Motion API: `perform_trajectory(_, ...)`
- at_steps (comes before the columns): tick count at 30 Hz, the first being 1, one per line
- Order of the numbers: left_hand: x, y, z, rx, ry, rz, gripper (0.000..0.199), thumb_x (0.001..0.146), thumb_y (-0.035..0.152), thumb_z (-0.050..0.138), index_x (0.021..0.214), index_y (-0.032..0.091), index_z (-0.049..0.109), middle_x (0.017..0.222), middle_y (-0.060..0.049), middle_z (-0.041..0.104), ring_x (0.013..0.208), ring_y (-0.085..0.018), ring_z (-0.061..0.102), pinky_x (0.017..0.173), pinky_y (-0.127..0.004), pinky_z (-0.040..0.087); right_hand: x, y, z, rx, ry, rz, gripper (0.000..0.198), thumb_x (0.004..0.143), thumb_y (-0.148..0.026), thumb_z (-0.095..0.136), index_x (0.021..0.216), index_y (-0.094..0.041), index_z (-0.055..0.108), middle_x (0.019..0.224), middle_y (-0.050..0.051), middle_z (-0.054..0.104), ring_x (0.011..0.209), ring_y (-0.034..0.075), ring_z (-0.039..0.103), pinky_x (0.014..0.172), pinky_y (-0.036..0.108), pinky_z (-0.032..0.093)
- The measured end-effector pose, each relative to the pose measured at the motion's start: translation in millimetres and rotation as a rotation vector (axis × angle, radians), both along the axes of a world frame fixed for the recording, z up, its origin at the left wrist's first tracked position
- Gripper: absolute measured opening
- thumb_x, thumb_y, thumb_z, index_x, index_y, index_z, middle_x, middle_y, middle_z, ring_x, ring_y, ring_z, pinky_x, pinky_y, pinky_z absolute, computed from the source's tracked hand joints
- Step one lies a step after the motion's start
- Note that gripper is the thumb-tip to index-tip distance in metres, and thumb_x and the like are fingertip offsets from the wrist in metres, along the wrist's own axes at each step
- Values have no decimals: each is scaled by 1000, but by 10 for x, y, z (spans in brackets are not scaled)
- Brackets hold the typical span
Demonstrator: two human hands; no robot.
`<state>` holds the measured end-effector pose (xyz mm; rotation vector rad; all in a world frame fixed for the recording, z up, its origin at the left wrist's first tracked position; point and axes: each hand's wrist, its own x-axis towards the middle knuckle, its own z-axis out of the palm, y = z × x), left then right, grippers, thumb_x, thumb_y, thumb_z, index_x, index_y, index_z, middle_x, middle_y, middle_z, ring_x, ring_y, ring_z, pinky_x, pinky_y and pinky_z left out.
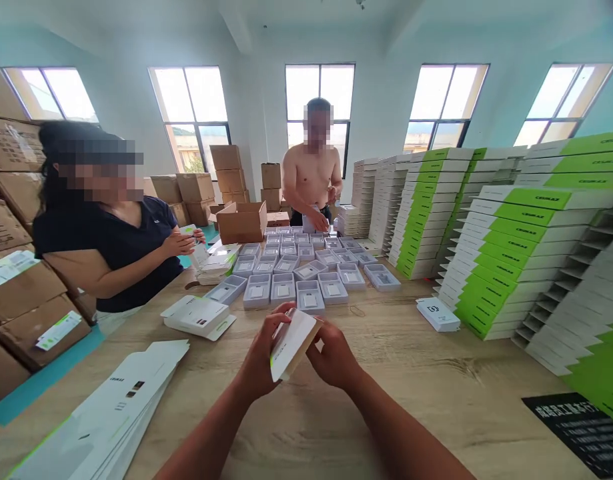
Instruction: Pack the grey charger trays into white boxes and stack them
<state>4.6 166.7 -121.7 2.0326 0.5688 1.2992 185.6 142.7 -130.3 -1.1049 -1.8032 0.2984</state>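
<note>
In the head view, a small white and green carton point(292, 343) is tilted up above the near side of the table. My left hand point(264, 348) grips it from the left, thumb on the near face and fingers round its upper edge. My right hand point(333, 352) is closed at the carton's right end, its fingertips pressed against the brownish edge there. Whether anything lies inside the carton is hidden. Just beyond my hands stand rows of pale plastic trays point(310, 297); the nearest ones each hold a white square piece.
Flat carton blanks point(111, 400) lie at the left front, with folded cartons point(199, 315) behind them. Tall carton stacks point(516, 260) line the right, near a small stack of white cards point(437, 313). Two co-workers point(313, 173) stand left and across. A brown box point(242, 222) sits open.
</note>
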Motion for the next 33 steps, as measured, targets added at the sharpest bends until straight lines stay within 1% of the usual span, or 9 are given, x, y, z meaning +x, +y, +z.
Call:
perform_trajectory(2,18,-12,40,-50,-23,84,42,75,33,79,111,21,59,138,-16,58,133,-35,54,99,-45,55,37,39,-4,-27,-69,-87,35,81,-6,53,109,-21,67,107,6,72,91,19,68,80,30,56)
perform_trajectory(4,26,2,55,-281,-55,231,41,73,41,82,103,19,65,116,-13,72,118,-35,65,89,-44,61,202,108,-10,-59,-151,-203,34,84,-7,52,111,-21,67,114,7,72,102,20,68,90,32,55)
perform_trajectory(9,84,41,43,-738,-349,215,76,59,59,89,118,19,63,116,-12,76,107,-37,72,83,-47,64,1324,63,73,-223,-355,-520,38,87,-9,60,124,-16,64,133,13,64,128,24,56,112,39,41)
perform_trajectory(13,180,-18,88,-850,-416,112,85,48,56,94,118,19,63,115,-12,78,107,-38,73,86,-50,64,2265,-193,159,-375,-421,-794,32,95,-29,65,125,-17,62,138,12,58,126,29,56,108,54,44)
perform_trajectory(17,218,-69,133,-799,-320,155,74,50,61,91,106,19,66,108,-12,80,99,-37,75,83,-50,65,2631,-326,147,-507,-400,-884,31,97,-35,64,123,-17,63,127,9,64,111,24,64,95,47,55)
perform_trajectory(21,208,-68,145,-722,-235,200,75,45,60,92,102,20,62,98,-8,81,92,-35,76,81,-50,64,2656,-330,183,-549,-262,-931,29,98,-35,63,121,-18,63,123,8,66,103,22,67,88,42,58)
perform_trajectory(26,207,-29,77,-557,-170,181,68,57,59,86,106,19,61,99,-8,79,94,-32,73,85,-46,61,2439,-396,441,-419,-32,-905,27,101,-37,56,114,-16,65,114,7,69,95,20,69,82,37,59)
perform_trajectory(30,211,-16,-17,-445,-131,171,54,72,55,79,108,19,61,95,-6,78,87,-28,72,77,-38,59,1838,-668,636,-320,111,-665,43,105,-49,37,111,-16,64,104,7,74,85,19,73,71,32,62)
perform_trajectory(33,210,-13,-85,-308,-107,156,38,83,47,73,109,21,62,91,-2,75,82,-24,71,72,-33,57,1277,-1003,763,-284,212,-360,36,101,-51,48,109,-19,65,97,5,76,83,20,75,70,31,63)
